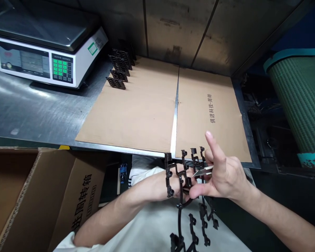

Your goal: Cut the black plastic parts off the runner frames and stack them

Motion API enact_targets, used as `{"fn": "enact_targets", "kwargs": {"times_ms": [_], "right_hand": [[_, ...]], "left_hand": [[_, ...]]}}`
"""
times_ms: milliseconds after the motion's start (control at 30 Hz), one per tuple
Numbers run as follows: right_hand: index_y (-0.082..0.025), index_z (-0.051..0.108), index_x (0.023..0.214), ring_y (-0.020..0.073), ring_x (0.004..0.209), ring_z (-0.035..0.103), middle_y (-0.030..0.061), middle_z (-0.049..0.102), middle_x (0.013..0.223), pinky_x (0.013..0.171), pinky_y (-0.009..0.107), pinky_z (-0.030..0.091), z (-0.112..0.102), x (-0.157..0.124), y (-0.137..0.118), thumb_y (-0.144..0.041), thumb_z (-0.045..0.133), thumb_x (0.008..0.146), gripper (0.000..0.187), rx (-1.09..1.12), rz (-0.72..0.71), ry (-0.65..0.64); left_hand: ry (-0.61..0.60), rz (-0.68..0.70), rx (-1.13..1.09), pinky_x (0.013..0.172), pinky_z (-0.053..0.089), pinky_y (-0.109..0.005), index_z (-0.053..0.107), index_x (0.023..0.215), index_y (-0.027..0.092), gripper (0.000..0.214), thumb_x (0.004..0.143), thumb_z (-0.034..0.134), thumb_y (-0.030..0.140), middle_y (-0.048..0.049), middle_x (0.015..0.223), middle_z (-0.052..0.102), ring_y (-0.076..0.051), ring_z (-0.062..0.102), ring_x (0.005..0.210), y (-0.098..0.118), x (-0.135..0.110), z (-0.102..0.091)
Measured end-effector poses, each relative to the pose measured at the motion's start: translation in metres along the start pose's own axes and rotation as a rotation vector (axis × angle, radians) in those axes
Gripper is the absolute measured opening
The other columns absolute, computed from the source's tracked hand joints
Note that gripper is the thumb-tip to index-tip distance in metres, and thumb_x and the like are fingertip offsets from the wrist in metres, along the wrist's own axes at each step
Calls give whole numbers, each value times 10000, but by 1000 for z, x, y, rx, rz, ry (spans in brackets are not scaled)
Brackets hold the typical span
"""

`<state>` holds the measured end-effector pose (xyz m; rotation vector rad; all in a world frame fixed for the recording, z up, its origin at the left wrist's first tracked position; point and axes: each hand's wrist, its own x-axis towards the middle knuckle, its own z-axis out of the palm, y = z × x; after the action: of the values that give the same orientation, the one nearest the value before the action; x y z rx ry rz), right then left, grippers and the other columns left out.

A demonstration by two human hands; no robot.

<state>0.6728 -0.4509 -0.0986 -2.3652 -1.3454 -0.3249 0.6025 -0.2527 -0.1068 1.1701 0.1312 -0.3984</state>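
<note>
Just off the near edge of the metal table, a branched black plastic sprue hung in the air before the person's pale clothing, small clip-like pieces lining its arms. The left hand reached in behind its upper part and gripped it near the middle, though the fingers were largely hidden by the plastic, so exactly how they closed was hard to make out. The right hand had its index finger raised and its thumb spread apart from it, the thumb tip beside the sprue, while the lower fingers curled on a slim pointed metal blade aimed towards the left hand. Two flat cardboard sheets covered part of the table, a narrow gap between them, the right one printed with dark characters. At the far left corner of the sheets stood a row of dark plastic parts, near a white digital scale with green keys. An open cardboard box was below on the left, and a green woven bin stood beyond the table's right side.
</note>
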Motion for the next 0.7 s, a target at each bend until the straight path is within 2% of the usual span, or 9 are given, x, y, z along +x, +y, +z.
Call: {"fn": "enact_targets", "kwargs": {"times_ms": [100,167,233,300,367,467,567,633,700], "right_hand": [[-113,304,1482,171,510,573,89,691,853,445,300,440,0,-7,5,-767,321,992,817,176,80,38],[-182,386,1331,165,546,575,39,632,827,493,298,458,-2,-11,6,-590,324,1073,487,318,165,43],[-225,434,1174,146,565,553,6,582,809,533,290,462,-6,-12,6,-388,377,1097,189,408,263,-9],[-233,477,1078,137,606,546,1,567,814,571,285,466,-11,-11,5,-259,439,1079,46,464,300,-77],[-223,535,1081,140,652,558,12,579,829,588,281,474,-15,-10,4,-195,490,1058,58,539,257,-94],[-204,603,1233,163,725,611,48,637,887,610,294,517,-14,-12,2,-136,528,1036,222,570,109,-23],[-228,630,1360,191,837,683,84,668,1016,671,315,590,-8,-16,-1,-79,597,987,403,411,1,64],[-254,630,1408,193,860,711,77,664,1036,688,308,620,-3,-18,-4,-44,635,950,503,311,-3,130],[-267,608,1447,191,849,728,66,673,1020,683,301,638,0,-22,-4,-30,649,934,567,263,-26,169]], "left_hand": [[-245,-222,-65,461,247,-261,650,628,193,230,831,632,299,-21,635,573,-123,400,515,-9,8,-1],[-290,-301,-130,465,177,-259,660,677,171,205,826,599,298,-16,600,541,-104,350,496,-15,13,-4],[-288,-374,-189,471,150,-259,678,733,154,158,795,619,287,-20,611,562,-98,357,499,-18,17,-5],[-254,-401,-218,471,154,-252,672,738,152,131,775,639,273,-23,627,581,-100,396,513,-20,18,-6],[-234,-383,-209,471,183,-244,660,723,158,124,782,637,265,-21,638,594,-106,434,526,-21,16,-7],[-280,-319,-143,486,226,-245,634,674,168,177,821,617,264,-11,647,597,-109,437,546,-21,13,-8],[-309,-279,-97,503,251,-244,637,664,169,219,857,615,268,-9,670,614,-122,463,595,-17,12,-10],[-316,-266,-85,493,277,-242,655,663,164,237,872,630,273,-11,639,617,-129,488,580,-14,12,-11],[-258,-229,-77,474,312,-245,657,621,160,260,856,678,268,-8,580,610,-128,492,529,-11,12,-10]]}}
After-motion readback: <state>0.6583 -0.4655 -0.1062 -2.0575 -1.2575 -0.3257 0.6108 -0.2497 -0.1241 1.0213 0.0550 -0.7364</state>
